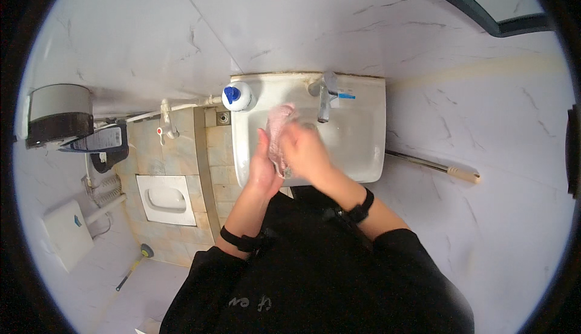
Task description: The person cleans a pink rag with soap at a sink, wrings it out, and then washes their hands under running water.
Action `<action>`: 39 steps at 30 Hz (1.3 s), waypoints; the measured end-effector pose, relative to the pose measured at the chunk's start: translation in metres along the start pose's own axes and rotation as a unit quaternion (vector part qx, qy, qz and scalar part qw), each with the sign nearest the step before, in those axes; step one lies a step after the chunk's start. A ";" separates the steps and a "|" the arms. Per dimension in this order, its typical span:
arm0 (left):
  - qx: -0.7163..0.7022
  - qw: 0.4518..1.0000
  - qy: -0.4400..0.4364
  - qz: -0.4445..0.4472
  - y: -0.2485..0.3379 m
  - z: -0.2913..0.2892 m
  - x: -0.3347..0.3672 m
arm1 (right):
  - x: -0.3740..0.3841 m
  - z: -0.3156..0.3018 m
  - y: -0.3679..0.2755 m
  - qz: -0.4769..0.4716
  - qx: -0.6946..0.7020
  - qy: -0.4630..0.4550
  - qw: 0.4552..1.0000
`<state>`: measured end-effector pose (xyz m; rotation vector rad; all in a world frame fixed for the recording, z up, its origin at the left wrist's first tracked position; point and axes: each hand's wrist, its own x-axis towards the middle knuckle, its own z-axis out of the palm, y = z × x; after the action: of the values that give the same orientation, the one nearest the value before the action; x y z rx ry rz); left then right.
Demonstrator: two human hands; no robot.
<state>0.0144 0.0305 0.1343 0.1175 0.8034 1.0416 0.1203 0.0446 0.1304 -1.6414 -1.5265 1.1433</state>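
Over the left half of the white sink (pixel 357 164), both of my hands are at a long, soft-looking pink piece with a textured surface, likely a cloth (pixel 279 122). My left hand (pixel 262 167) is closed around its left side and lower end, thumb pointing up along it. From the right, my right hand (pixel 301 149) presses on it with fingers curled in, a little blurred by motion. Part of the pink cloth is hidden behind my fingers. To the right of the hands stands the metal faucet (pixel 324 104); whether water runs from it, I cannot tell.
A white pump bottle with a blue top (pixel 237 96) stands on the sink's left back corner. Left of the sink are a squat toilet (pixel 166 199), a wall tap (pixel 166 122) and a paper dispenser (pixel 59 116). A pole with a pale handle (pixel 463 174) leans at the right.
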 end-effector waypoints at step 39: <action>-0.009 0.998 0.020 -0.051 -0.001 -0.010 -0.008 | 0.022 -0.009 -0.003 0.093 0.064 0.038 0.993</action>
<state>0.0067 0.0210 0.1313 0.0396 0.8281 0.9566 0.1258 0.0675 0.1329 -1.7460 -1.2466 1.2338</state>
